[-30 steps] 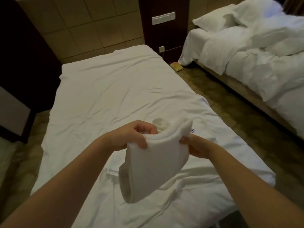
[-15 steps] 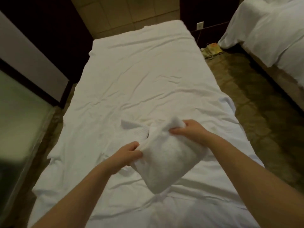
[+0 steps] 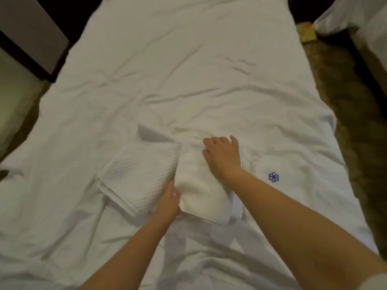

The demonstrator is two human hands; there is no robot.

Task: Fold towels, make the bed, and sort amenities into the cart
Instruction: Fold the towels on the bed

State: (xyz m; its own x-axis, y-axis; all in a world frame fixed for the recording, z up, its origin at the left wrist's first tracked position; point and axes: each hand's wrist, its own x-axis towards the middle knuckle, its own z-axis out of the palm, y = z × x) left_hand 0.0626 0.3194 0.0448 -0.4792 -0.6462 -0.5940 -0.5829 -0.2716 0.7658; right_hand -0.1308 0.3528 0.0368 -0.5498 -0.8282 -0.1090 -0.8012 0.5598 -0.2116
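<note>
- At the near end of the bed (image 3: 188, 70), white and wrinkled all over, the left hand (image 3: 168, 203) lies against the near left edge of a folded white towel (image 3: 196, 189).
- Its fingers run up the seam where this towel meets a ribbed towel (image 3: 140, 174), and the thumb sits on the towel's edge. I cannot tell whether it pinches that edge or only rests against it.
- The towel lies flat on the bed, about midway across.
- The right hand (image 3: 223, 158) is laid palm down on the towel's far half. Its fingers are straight and spread, pressing on the cloth and curled round nothing.
- The ribbed towel lies just left of the plain one and touches it. It is folded too, with one layer poking out at its far side.
- Just right of the towel lies a white cloth (image 3: 293, 164) with a small blue flower logo (image 3: 273, 177).
- Farther right, brown patterned floor (image 3: 345, 97) runs along the bed.
- A small yellow thing (image 3: 307, 32) lies on the floor at the far right.
- A second bed (image 3: 364, 21) in white fills the far right corner.
- Dark furniture (image 3: 31, 32) stands at the far left.
</note>
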